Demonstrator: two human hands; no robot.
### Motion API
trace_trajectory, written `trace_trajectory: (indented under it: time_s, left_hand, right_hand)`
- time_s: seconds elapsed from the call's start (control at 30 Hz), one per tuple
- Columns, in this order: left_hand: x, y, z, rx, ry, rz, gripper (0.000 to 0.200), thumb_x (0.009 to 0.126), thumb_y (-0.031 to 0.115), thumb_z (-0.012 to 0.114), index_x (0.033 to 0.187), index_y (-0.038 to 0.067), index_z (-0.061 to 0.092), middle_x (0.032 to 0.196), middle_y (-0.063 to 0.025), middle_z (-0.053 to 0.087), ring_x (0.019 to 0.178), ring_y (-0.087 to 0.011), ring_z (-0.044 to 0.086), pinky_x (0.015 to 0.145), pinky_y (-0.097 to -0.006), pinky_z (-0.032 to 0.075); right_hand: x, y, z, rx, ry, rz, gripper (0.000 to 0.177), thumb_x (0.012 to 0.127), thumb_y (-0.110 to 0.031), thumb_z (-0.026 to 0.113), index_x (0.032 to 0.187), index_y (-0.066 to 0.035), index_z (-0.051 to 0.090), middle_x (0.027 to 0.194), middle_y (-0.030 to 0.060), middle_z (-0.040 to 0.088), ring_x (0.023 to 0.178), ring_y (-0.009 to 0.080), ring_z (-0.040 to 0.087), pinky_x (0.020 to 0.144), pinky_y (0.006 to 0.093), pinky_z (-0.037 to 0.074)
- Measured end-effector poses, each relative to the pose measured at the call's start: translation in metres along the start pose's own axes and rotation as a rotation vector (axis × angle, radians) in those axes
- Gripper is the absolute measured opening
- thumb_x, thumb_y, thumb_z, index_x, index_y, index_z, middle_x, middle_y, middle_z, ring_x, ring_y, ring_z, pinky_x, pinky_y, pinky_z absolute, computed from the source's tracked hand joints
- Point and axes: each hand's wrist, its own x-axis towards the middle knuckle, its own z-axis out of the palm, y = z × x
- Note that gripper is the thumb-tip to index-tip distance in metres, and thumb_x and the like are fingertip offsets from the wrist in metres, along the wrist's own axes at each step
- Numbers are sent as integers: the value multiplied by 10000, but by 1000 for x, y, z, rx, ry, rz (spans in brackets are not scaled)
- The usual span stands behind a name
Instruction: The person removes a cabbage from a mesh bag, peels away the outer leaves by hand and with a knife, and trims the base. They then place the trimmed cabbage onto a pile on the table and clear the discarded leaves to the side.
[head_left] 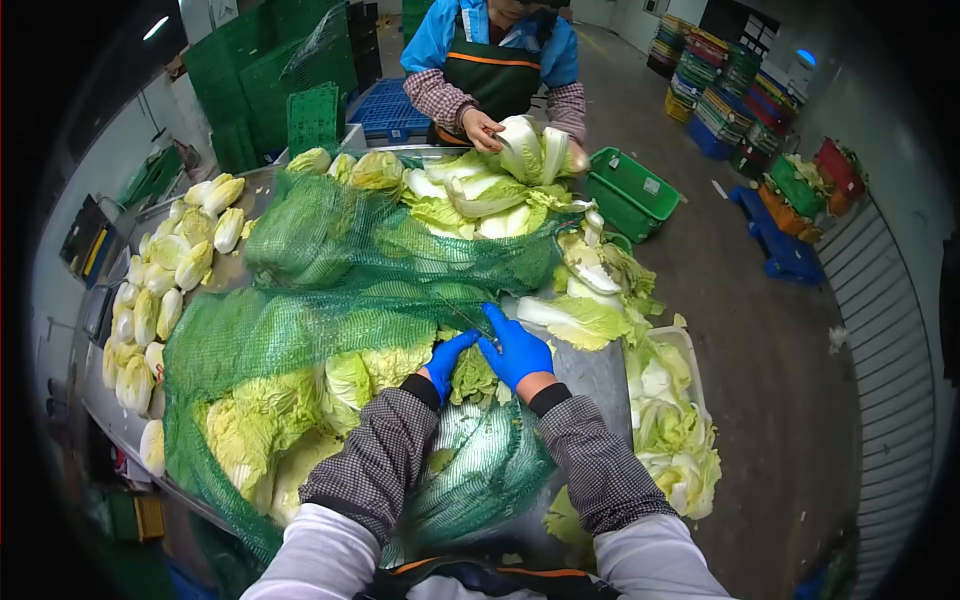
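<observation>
My left hand (450, 362), in a blue glove, is at a green leafy cabbage (474, 377) near the middle of the metal table. On its right side, my right hand (517, 350), also gloved in blue, has its fingers apart with the thumb near the same leaves. Green mesh netting (300, 325) lies over and around many napa cabbages (262, 415) to the left and in front of my hands. Whether my left fingers grip a leaf is hidden.
Across the table a co-worker (500, 60) handles a cabbage (530, 150). Trimmed cabbages (145, 315) line the left side. Loose leaves fill a white bin (690, 350) at the right. A green crate (632, 190) stands behind it, with stacked crates (725, 110) farther back.
</observation>
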Motion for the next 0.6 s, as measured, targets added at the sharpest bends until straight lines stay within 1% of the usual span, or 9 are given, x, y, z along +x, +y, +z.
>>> trace_trajectory:
  time_s: [0.03, 0.1, 0.23, 0.27, 0.3, 0.37, 0.47, 0.57, 0.6]
  left_hand:
    - [-3, -1, -10, 34, -24, -54, 325, 935, 293, 542, 1122, 30, 579, 1026, -113, 666, 907, -228, 663, 804, -347, 546]
    - [-42, -1, 12, 197, 64, 63, 339, 911, 250, 592, 1156, 17, 568, 1041, -114, 663, 930, -223, 657, 811, -322, 538]
    - [-75, -23, -21, 518, 188, 332, 463, 868, 199, 658, 1228, -47, 504, 1066, -113, 623, 889, -184, 641, 799, -289, 525]
    - [-98, -20, -12, 576, 356, 297, 488, 850, 191, 682, 1215, -72, 494, 1075, -133, 598, 857, -177, 632, 719, -298, 536]
    - [-122, -12, -9, 436, 384, 228, 521, 855, 157, 674, 1248, -97, 443, 997, -130, 626, 819, -177, 635, 645, -305, 536]
    - [-152, 4, -13, 456, 147, 196, 437, 875, 126, 644, 1205, -100, 468, 876, -103, 646, 752, -175, 639, 604, -299, 530]
    - [-188, -3, 4, 552, 261, 321, 176, 901, 117, 607, 963, -46, 580, 805, -106, 660, 688, -176, 644, 621, -292, 526]
    - [-197, -27, -16, 842, 161, 244, 166, 920, 113, 577, 969, -46, 574, 796, -112, 663, 685, -178, 644, 633, -296, 529]
    - [-197, -44, -18, 704, 130, 207, 157, 935, 113, 547, 935, -41, 580, 782, -109, 663, 675, -175, 645, 633, -294, 530]
  right_hand:
    - [-3, 0, 0, 23, 17, -3, 624, 877, -393, 551, 1432, -239, 311, 945, 142, 611, 795, 336, 627, 683, 427, 504]
    - [-10, -1, -1, 68, 47, -15, 631, 874, -392, 553, 1434, -239, 306, 937, 139, 613, 787, 333, 627, 677, 427, 503]
    - [-39, -12, -15, -6, 54, 4, 621, 874, -374, 551, 1432, -238, 315, 953, 130, 621, 781, 333, 629, 673, 425, 509]
    - [-49, -14, -17, -26, 89, -11, 610, 876, -364, 547, 1429, -240, 321, 963, 131, 621, 765, 337, 628, 664, 431, 510]
    - [-58, -15, -20, -43, 63, 11, 615, 873, -356, 551, 1430, -239, 320, 937, 129, 625, 746, 340, 628, 658, 436, 509]
    - [-77, -16, -21, -137, 41, 13, 645, 864, -352, 563, 1439, -229, 299, 923, 128, 635, 737, 336, 632, 659, 440, 509]
    - [-97, -5, -14, -18, 20, 190, 696, 855, -377, 580, 1452, -212, 261, 887, 143, 656, 751, 330, 638, 646, 432, 500]
    - [-113, 9, -8, 6, 8, 253, 697, 853, -401, 589, 1443, -194, 282, 888, 149, 667, 779, 343, 640, 666, 438, 494]
    - [-119, 12, -8, 26, 0, 262, 691, 851, -408, 590, 1437, -189, 296, 901, 151, 668, 793, 347, 641, 679, 441, 494]
